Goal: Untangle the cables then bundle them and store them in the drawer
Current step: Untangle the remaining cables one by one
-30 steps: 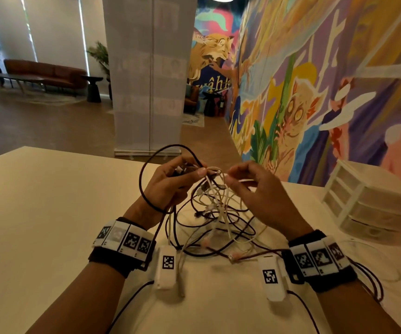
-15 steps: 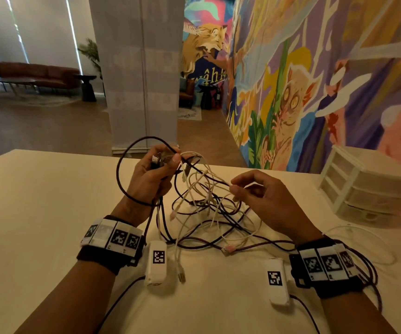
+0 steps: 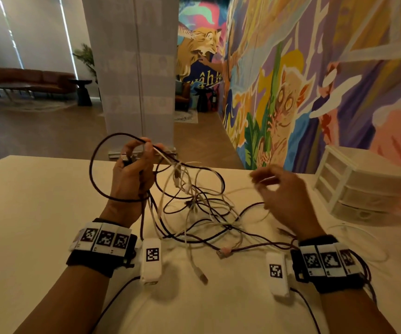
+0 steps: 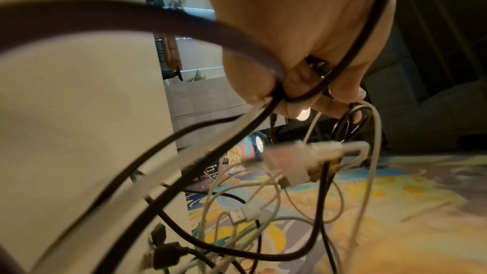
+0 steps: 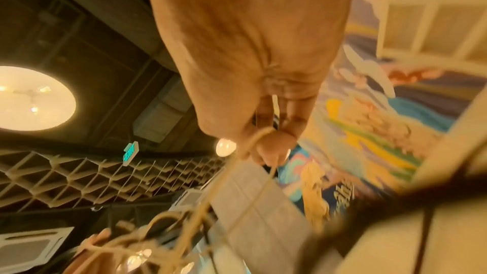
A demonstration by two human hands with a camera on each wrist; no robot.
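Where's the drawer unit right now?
In the head view the white drawer unit stands at the table's far right edge, against the mural wall, beyond the right hand and apart from the tangled cables.

Cables (image 3: 194,208) on table (image 3: 38,213) (between hands); drawer unit (image 3: 360,186) right.

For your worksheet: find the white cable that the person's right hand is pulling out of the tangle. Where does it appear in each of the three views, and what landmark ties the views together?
Head: white cable runs from the tangle rightward to the right hand.
Left wrist: white strands hang in the tangle; which is this one cannot be told.
Right wrist: it loops over the fingertips, centre.
Shared landmark: colourful wall mural.
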